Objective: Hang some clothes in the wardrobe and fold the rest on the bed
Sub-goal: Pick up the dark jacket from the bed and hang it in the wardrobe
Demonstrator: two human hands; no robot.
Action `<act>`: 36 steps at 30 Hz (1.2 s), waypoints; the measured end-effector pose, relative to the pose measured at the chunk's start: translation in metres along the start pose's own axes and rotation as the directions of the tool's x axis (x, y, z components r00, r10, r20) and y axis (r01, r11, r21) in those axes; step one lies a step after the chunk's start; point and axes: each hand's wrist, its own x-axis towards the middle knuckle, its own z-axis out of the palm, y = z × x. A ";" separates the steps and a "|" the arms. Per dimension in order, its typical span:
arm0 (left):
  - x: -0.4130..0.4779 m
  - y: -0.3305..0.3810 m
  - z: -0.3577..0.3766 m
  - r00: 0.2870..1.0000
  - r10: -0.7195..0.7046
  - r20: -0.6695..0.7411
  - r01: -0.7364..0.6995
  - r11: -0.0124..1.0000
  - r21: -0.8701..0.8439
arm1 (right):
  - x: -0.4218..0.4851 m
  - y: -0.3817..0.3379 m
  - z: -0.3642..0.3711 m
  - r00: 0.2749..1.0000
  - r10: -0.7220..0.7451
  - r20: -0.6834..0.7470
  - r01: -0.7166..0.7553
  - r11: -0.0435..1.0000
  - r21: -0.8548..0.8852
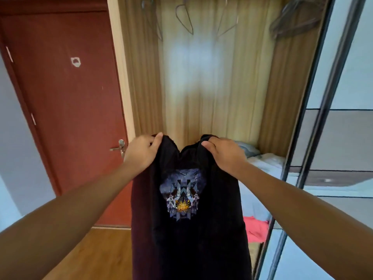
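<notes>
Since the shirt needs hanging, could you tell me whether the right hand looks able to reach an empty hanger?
Probably not yet: the right hand has its grip on the black shirt, as does the left hand, and the hangers hang well above them. Nothing blocks the way upward.

Ahead: my shirt (187,209) hangs before the wardrobe (201,87)
Above: hangers (184,19) inside wardrobe
Left: door (66,110)
Right: sliding panel (343,118)

One head-worn view looks forward and slightly down, close over both forearms, straight into the open wardrobe (212,77) ahead.
</notes>
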 end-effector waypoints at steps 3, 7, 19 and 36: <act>0.040 0.024 0.025 1.000 0.018 -0.002 -0.018 0.997 -0.075 | 0.019 0.041 -0.021 0.997 0.057 -0.043 -0.058 0.998 -0.001; 0.099 0.052 0.053 0.999 0.007 -0.049 -0.014 0.989 -0.146 | 0.063 0.079 -0.046 0.990 0.084 -0.116 -0.080 0.996 0.033; 0.283 0.080 0.081 0.968 -0.080 -0.237 0.026 0.975 -0.220 | 0.231 0.169 -0.113 0.960 0.062 -0.273 -0.086 0.994 -0.074; 0.532 0.026 0.138 0.938 0.029 -0.345 -0.109 0.970 -0.217 | 0.447 0.257 -0.077 0.885 0.012 -0.466 -0.145 0.957 -0.250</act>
